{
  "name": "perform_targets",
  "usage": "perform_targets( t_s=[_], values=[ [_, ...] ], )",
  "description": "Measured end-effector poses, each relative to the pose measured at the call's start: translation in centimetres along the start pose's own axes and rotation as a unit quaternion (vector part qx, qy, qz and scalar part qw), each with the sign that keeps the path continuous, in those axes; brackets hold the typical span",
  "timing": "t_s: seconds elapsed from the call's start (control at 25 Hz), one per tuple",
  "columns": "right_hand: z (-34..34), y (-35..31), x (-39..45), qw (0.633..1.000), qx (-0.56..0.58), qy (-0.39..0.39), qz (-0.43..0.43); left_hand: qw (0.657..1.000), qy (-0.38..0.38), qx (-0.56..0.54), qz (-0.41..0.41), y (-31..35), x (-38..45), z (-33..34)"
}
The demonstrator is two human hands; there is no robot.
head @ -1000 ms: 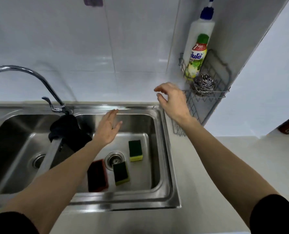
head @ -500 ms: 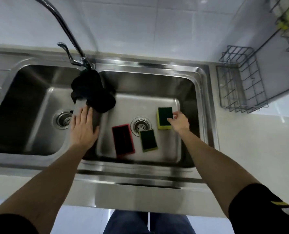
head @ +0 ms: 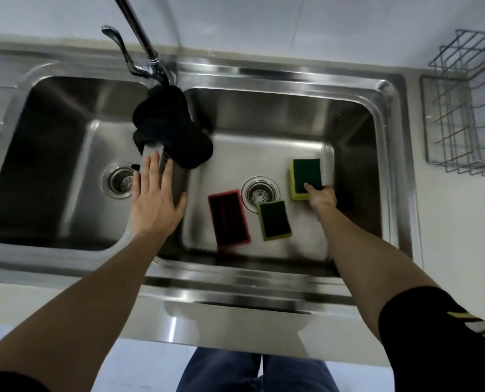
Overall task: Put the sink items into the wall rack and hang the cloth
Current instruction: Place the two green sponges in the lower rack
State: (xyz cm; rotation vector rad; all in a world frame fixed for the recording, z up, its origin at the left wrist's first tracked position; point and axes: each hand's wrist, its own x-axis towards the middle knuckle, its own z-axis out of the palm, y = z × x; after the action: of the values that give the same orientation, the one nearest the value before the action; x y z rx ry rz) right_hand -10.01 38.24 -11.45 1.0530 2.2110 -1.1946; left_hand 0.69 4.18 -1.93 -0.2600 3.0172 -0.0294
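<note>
**What I'm wearing, seen from the head camera**

My forearms are bare up to short black sleeves. The right sleeve (head: 439, 335) carries yellow stripes with a pale grey band between them near its outer edge; the left sleeve (head: 9, 384) shows only as plain black at the frame's corner. Both hands, the left hand (head: 155, 203) and right hand (head: 322, 198), are bare, no gloves. Below, I see my blue jeans (head: 252, 374).
</note>
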Motion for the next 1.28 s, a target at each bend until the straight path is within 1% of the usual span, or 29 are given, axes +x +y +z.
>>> perform_targets(
  t_s=[0.2, 0.28, 0.36, 0.44, 0.56, 0.72, 0.84, 1.0, 1.12, 1.2, 1.28],
  values=[
    [1.2, 0.1, 0.7, 0.999, 0.034, 0.004, 0.030, 1.000, 0.017, -0.014, 0.000, -0.2, 0.2, 0.5],
    [1.1, -0.3, 0.6, 0.993, 0.101, -0.016, 0.057, 1.000, 0.025, -0.016, 0.000, -0.3, 0.2, 0.8],
    [0.7, -0.8, -0.1, 0.975, 0.196, -0.045, 0.092, 0.999, 0.032, -0.019, 0.002, -0.4, 0.3, 1.0],
    [0.2, -1.1, -1.0, 0.960, 0.249, -0.073, 0.105, 0.999, 0.038, -0.029, 0.005, -0.4, 0.3, 1.1],
    [-0.9, -1.9, -2.7, 0.941, 0.308, -0.109, 0.093, 0.996, 0.048, -0.068, 0.009, -0.6, 0.2, 1.0],
    [-4.5, -3.4, -5.3, 0.910, 0.390, -0.139, 0.025, 0.979, 0.105, -0.172, 0.007, 0.5, 1.0, 0.0],
    [-9.2, -5.1, -6.9, 0.898, 0.416, -0.132, -0.059, 0.947, 0.133, -0.293, 0.014, 5.3, 2.4, -1.6],
    [-18.4, -7.9, -7.6, 0.886, 0.422, -0.082, -0.174, 0.910, 0.122, -0.390, 0.069, 16.2, 4.2, -5.3],
    [-24.6, -9.4, -6.6, 0.885, 0.407, -0.036, -0.224, 0.878, 0.073, -0.459, 0.113, 25.2, 5.0, -8.0],
    [-27.4, -9.9, -4.9, 0.888, 0.395, -0.007, -0.237, 0.854, 0.031, -0.499, 0.141, 31.0, 5.1, -9.1],
    [-29.4, -10.4, -2.6, 0.893, 0.385, 0.026, -0.233, 0.833, -0.021, -0.532, 0.152, 36.4, 5.0, -9.9]
  ],
)
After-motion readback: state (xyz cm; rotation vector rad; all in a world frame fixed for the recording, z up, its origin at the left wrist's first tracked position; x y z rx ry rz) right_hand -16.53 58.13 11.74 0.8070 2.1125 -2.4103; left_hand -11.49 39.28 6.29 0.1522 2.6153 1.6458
